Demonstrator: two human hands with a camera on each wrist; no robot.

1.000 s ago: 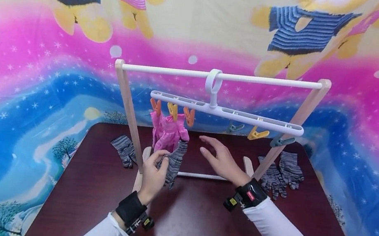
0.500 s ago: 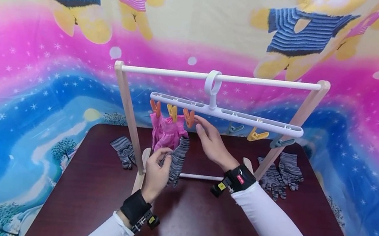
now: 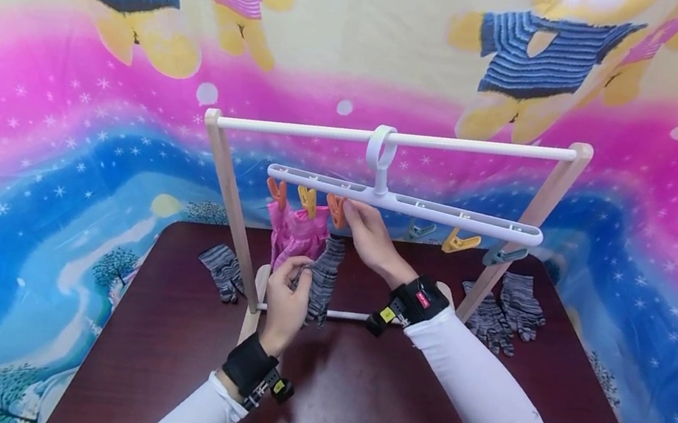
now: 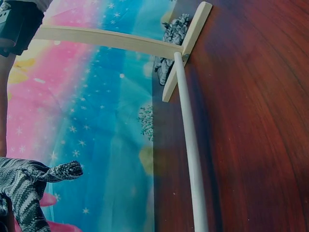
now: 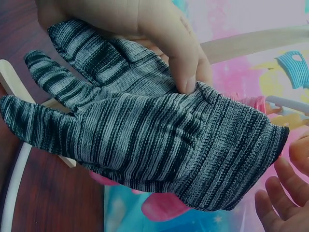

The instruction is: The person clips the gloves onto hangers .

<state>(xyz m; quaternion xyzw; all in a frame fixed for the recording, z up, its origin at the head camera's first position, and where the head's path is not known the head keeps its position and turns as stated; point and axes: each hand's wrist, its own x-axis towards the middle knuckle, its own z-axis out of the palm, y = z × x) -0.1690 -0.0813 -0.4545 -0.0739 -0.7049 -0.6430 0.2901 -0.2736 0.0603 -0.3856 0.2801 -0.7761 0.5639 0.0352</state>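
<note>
My left hand (image 3: pixel 286 304) pinches a grey-and-black striped knit glove (image 3: pixel 324 280), its cuff up and its fingers hanging down. In the right wrist view the left thumb presses on the glove (image 5: pixel 140 135) below its ribbed cuff. My right hand (image 3: pixel 371 236) reaches up to an orange clothespin (image 3: pixel 335 211) on the white hanger (image 3: pixel 446 213), its thumb on the clothespin. The glove's cuff is just under this clothespin; whether they touch I cannot tell. Beside it, a pink glove-like piece (image 3: pixel 291 233) hangs from an orange and a yellow clothespin (image 3: pixel 307 200).
The hanger hooks over the white rod (image 3: pixel 478 146) of a wooden-legged rack. On the hanger's right half hang a yellow clothespin (image 3: pixel 460 241) and two dark green ones. Striped gloves lie on the table behind, at the left (image 3: pixel 221 270) and the right (image 3: pixel 520 305).
My right hand has moved left and up to the orange clothespin, its fingers closing in on it. My left hand has shifted slightly right, raising the striped glove's cuff towards that clothespin.
</note>
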